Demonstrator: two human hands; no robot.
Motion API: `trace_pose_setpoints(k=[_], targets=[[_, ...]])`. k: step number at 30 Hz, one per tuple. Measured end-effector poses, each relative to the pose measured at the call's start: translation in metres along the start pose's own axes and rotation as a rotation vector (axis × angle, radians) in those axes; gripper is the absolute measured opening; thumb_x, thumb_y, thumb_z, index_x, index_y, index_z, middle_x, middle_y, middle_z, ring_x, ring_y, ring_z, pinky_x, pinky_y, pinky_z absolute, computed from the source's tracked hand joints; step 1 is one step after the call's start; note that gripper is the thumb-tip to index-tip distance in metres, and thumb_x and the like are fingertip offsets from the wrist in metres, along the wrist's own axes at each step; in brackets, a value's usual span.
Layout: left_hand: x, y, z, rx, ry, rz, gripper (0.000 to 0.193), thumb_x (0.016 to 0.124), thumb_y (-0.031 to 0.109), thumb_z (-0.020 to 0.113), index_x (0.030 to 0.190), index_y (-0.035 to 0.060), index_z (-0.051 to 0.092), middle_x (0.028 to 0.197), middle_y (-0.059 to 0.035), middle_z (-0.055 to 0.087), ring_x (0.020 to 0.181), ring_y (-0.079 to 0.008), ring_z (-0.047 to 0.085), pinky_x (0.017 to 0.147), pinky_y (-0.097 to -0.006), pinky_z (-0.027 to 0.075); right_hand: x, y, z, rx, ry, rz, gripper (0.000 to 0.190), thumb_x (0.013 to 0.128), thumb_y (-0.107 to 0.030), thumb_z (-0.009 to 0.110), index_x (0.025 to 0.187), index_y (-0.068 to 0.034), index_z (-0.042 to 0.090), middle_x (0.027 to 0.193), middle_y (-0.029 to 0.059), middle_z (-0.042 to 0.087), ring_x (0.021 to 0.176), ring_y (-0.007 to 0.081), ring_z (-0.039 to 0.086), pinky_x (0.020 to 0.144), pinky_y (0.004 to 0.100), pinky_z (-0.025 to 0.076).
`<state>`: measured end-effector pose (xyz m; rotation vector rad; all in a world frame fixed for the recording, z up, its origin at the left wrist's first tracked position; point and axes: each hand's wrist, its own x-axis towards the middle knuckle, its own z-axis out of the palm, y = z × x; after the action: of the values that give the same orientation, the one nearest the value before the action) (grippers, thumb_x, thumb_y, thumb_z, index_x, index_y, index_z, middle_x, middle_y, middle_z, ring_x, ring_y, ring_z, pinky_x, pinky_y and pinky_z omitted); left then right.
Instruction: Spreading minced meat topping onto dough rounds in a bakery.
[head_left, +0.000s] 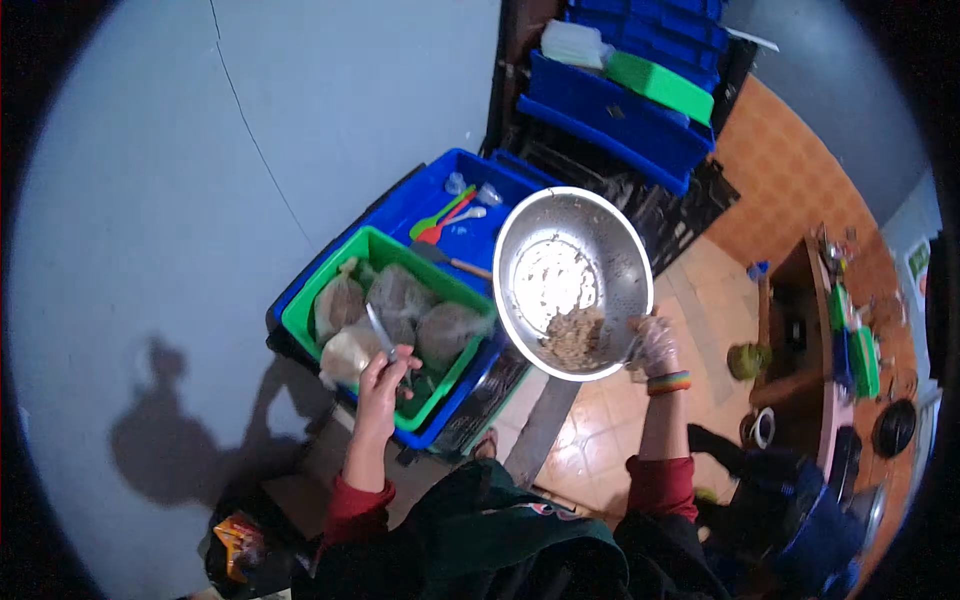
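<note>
My left hand (382, 382) holds a knife (380, 330) with its blade pointing up and away, over a green plastic tub (442, 405). Several knotted clear plastic bags (448, 330) lie inside the tub, most with brownish contents and one paler. My right hand (657, 346), in a clear plastic glove, grips the near right rim of a large stainless steel bowl (611, 247). The bowl is tilted, its inside facing me, with a lump of brownish chopped food (574, 337) at the lower side. That tub sits in a larger blue plastic tray (420, 187).
Green, red and white spoons (442, 214) and a spatula (461, 264) lie in the blue tray. Stacked blue crates (615, 112) stand behind, near a pale wall (187, 187). At right are a wooden counter (795, 300), a green gas cylinder (748, 361) and another person (780, 502).
</note>
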<state>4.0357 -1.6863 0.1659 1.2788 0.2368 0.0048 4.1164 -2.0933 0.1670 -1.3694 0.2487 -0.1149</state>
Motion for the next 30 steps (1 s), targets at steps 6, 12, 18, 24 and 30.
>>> trace_pose_setpoints(k=[6,12,18,24,30], targets=[[-0.101,-0.001,0.058,-0.124,0.054,-0.01,0.019,0.089,0.018,0.05,0.103,0.0064,0.057,0.089,-0.0055,0.062,0.083,-0.0094,0.056,0.056,-0.0216,0.042,0.052,0.048,-0.043,-0.562,-0.104,-0.343,0.003,0.083,-0.009,0.051,0.084,-0.006,0.051,0.073,0.0043,0.054,0.067,0.0181,0.052,0.06,0.0291,0.044],[-0.164,-0.012,0.12,-0.133,0.175,0.043,0.023,0.087,0.02,0.051,0.103,0.0055,0.055,0.089,-0.0068,0.062,0.079,-0.0119,0.055,0.058,-0.0246,0.042,0.085,0.011,0.011,-1.368,-0.17,-0.269,0.014,0.078,-0.019,0.058,0.084,-0.009,0.066,0.089,0.0081,0.064,0.083,0.0247,0.061,0.07,0.0313,0.049],[-0.165,-0.019,0.173,-0.134,0.486,0.023,0.017,0.086,0.016,0.053,0.101,0.0075,0.055,0.09,-0.0052,0.063,0.081,-0.0135,0.058,0.059,-0.0248,0.045,0.123,-0.026,0.053,-2.2,-0.852,-0.61,0.029,0.062,-0.029,0.072,0.088,-0.017,0.07,0.102,0.0053,0.066,0.1,0.0192,0.06,0.085,0.0276,0.045],[-0.113,-0.032,0.245,-0.095,0.602,-0.021,0.019,0.085,0.019,0.056,0.1,0.007,0.053,0.093,-0.0053,0.062,0.083,-0.0131,0.057,0.059,-0.0248,0.046,0.19,0.013,0.04,-1.929,-1.179,-0.688,0.033,0.071,-0.029,0.058,0.097,-0.01,0.065,0.106,0.0112,0.063,0.102,0.0296,0.057,0.081,0.0391,0.048],[-0.041,-0.07,0.269,0.282,0.852,0.051,0.032,0.078,0.025,0.068,0.089,0.001,0.05,0.081,-0.0068,0.057,0.074,-0.0162,0.056,0.062,-0.0321,0.045,0.137,-0.023,0.049,-1.369,-0.405,-0.657,0.036,0.073,-0.034,0.065,0.093,-0.007,0.055,0.093,0.0152,0.055,0.085,0.0304,0.06,0.07,0.0402,0.05]])
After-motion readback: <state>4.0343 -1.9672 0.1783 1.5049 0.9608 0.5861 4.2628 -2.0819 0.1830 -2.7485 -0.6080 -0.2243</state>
